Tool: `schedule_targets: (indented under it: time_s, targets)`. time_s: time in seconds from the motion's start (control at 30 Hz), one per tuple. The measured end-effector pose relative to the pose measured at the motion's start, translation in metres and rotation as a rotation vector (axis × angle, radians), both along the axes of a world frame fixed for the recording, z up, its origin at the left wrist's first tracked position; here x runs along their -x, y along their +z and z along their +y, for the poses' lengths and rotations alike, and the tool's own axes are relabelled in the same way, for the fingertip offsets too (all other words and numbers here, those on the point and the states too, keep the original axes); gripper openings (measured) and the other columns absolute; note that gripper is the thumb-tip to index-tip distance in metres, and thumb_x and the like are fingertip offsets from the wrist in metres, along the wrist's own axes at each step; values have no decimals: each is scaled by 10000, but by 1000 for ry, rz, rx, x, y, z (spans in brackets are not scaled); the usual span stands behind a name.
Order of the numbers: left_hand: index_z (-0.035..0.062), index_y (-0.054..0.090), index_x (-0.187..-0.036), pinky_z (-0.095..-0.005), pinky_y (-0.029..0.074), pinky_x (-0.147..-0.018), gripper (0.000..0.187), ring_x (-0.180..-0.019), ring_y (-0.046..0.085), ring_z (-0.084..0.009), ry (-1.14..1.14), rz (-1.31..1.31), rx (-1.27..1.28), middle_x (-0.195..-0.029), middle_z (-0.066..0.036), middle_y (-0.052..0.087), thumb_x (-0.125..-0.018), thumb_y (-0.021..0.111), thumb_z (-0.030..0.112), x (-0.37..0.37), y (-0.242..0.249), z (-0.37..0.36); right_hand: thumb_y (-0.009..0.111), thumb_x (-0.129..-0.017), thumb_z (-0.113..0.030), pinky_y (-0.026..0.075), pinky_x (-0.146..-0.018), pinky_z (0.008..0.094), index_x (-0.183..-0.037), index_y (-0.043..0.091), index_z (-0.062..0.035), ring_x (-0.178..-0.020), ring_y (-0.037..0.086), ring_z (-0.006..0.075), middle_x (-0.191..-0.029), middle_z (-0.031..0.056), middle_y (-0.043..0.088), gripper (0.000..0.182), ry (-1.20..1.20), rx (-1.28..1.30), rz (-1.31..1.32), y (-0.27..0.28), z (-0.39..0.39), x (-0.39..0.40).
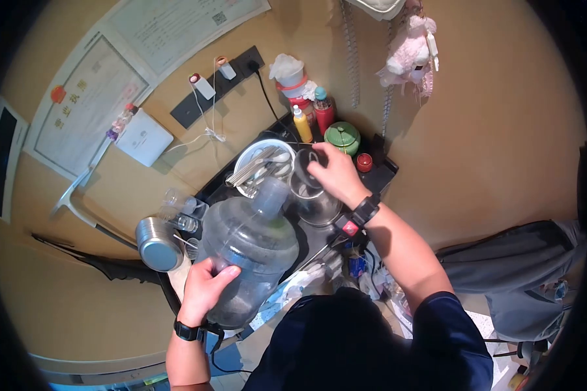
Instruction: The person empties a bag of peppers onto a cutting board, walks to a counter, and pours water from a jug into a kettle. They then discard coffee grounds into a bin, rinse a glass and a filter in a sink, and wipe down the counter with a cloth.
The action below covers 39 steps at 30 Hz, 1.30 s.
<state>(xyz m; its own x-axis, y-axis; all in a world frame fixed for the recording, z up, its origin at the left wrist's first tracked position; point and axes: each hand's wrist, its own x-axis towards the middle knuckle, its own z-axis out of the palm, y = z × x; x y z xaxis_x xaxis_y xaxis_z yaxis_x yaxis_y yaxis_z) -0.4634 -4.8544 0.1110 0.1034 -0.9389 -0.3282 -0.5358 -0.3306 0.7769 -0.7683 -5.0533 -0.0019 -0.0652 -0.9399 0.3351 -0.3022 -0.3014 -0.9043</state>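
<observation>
A large clear plastic water jug (251, 244) leans in front of me, its neck tilted up and away toward the table. My left hand (205, 290) grips the jug's lower left side, thumb across the front and fingers hidden behind. To the right of the jug's neck stands a shiny see-through kettle (316, 205). My right hand (339, 173) is closed at the loop handle of a dark round lid (303, 171), which is tilted up over the kettle's mouth. Part of the kettle's opening shows beneath the lid.
Left of the kettle, a white bowl (244, 159) holds spoons and other cutlery. Behind stand a yellow bottle (302, 127), a red canister (324, 118) and a green lidded pot (342, 137). Stacked metal bowls (158, 247) and clear cups (186, 207) sit at left.
</observation>
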Motion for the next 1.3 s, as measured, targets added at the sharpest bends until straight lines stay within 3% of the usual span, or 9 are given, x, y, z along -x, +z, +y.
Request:
schedule_targets:
  time_s: [0.17,0.27,0.3,0.53,0.57,0.6,1.3]
  targets:
    - [-32,706,-932,-278,494,-673,408,-735,590,-72,-71,-133,-18,-783,-19,697,-865,806,359,14,9,-21,672,-890,-133,465,-1069,372,-1314,534,68,-1242,602,284,-1282,213,636,490,217,-54,-300,-19,-14,20]
    - [-39,684,-827,-298,474,-593,507,-653,559,-83,-116,-216,15,-676,-32,651,-834,824,449,11,2,-31,691,-885,-111,453,-1088,372,-1339,509,67,-1269,579,284,-1324,220,608,520,276,-65,-391,-19,-14,23]
    - [-37,671,-803,-304,464,-574,535,-634,543,-84,-141,-273,16,-646,-35,626,-826,825,475,10,1,-36,629,-907,8,421,-1127,355,-1397,465,39,-1354,498,248,-1406,182,536,518,316,-147,-379,-15,-12,27]
    - [-39,646,-740,-332,443,-525,627,-562,500,-90,-211,-405,-23,-560,-42,555,-805,812,562,22,22,-58,626,-906,11,423,-1129,351,-1399,462,32,-1366,481,253,-1411,175,525,520,322,-156,-411,-21,-17,26]
    - [-48,654,-743,-333,440,-514,635,-542,499,-96,-224,-416,-24,-551,-45,550,-811,805,565,21,25,-61,669,-895,-36,430,-1118,363,-1390,467,41,-1337,513,265,-1387,195,550,541,316,-133,-440,-24,-18,26]
    - [-48,654,-743,-333,440,-514,635,-542,499,-96,-217,-416,-28,-551,-45,550,-811,805,565,22,28,-63,712,-883,-83,436,-1108,375,-1382,472,50,-1308,545,277,-1362,216,576,569,311,-111,-469,-26,-19,26]
    - [-55,680,-775,-315,415,-496,586,-518,477,-95,-306,-530,-77,-548,-27,519,-829,811,513,24,66,-83,709,-885,-99,423,-1115,384,-1414,442,42,-1343,511,299,-1400,243,539,608,280,-119,-413,-22,-18,26]
